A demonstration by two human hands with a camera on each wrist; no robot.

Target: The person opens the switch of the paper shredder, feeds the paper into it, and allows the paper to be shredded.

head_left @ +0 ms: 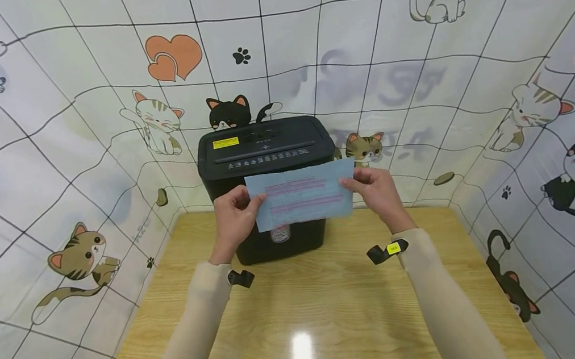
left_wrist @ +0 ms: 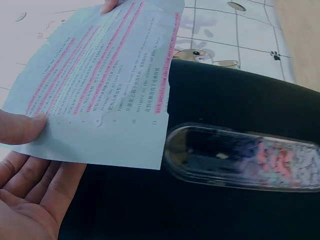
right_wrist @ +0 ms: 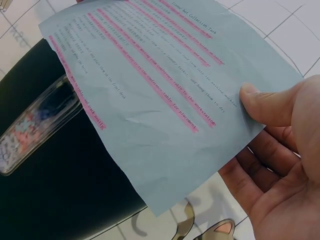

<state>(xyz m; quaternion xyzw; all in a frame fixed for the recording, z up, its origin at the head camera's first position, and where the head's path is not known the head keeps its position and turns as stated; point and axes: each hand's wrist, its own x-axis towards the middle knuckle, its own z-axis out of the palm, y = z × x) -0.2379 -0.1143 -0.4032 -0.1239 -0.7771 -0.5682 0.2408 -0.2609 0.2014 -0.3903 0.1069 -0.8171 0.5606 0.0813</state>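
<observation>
A pale sheet of paper (head_left: 304, 194) with printed lines marked in pink highlighter is held up between both hands, in front of a black paper shredder (head_left: 264, 147). My left hand (head_left: 235, 218) pinches its left end, thumb on the printed face and fingers behind. At the right end, my right hand (head_left: 378, 191) pinches it the same way. The sheet's top edge overlaps the front of the shredder's lid in the head view. The left wrist view shows the sheet's lower edge beside the shredder's clear window (left_wrist: 240, 157), with coloured paper shreds (left_wrist: 280, 162) behind it.
The shredder stands toward the back of a wooden table (head_left: 318, 296). A feed slot (head_left: 264, 152) runs across its lid, near a yellow label (head_left: 225, 143). White cloth with grid lines and cartoon cats (head_left: 159, 122) hangs behind and on both sides.
</observation>
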